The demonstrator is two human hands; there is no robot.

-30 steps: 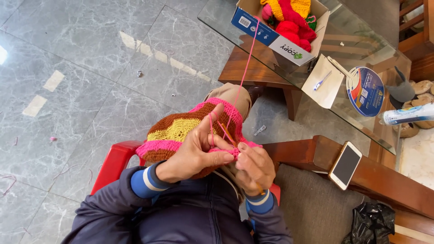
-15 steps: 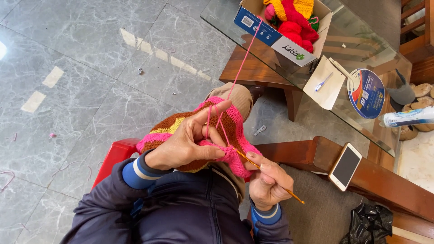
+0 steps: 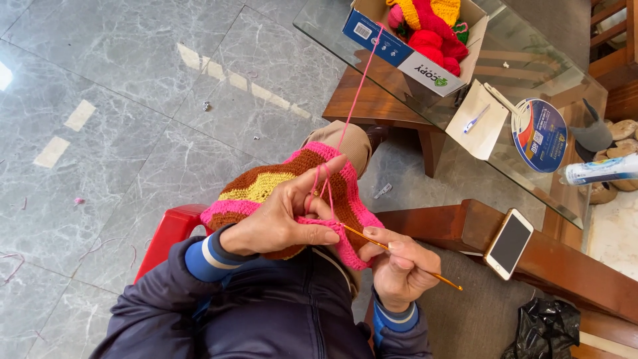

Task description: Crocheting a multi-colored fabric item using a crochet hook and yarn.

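Observation:
My left hand (image 3: 286, 214) grips a crocheted piece (image 3: 266, 188) striped in pink, brown and yellow, which lies on my lap. Pink yarn (image 3: 354, 103) loops over my left index finger and runs up to a cardboard box (image 3: 399, 50) on the glass table. My right hand (image 3: 399, 266) holds a thin orange crochet hook (image 3: 399, 252) whose tip sits at the pink edge of the piece, beside my left thumb.
The box holds red, pink and yellow yarn balls (image 3: 432, 26). A glass-topped wooden table (image 3: 531, 86) carries a notepad with a pen (image 3: 477, 119) and a round fan (image 3: 539, 135). A phone (image 3: 509, 242) lies on a wooden armrest. Black bag (image 3: 548, 329) at lower right. Red stool (image 3: 169, 233) under me.
My right hand drew away from the piece to the right and down with the hook. The left index finger lifted, tensioning the yarn.

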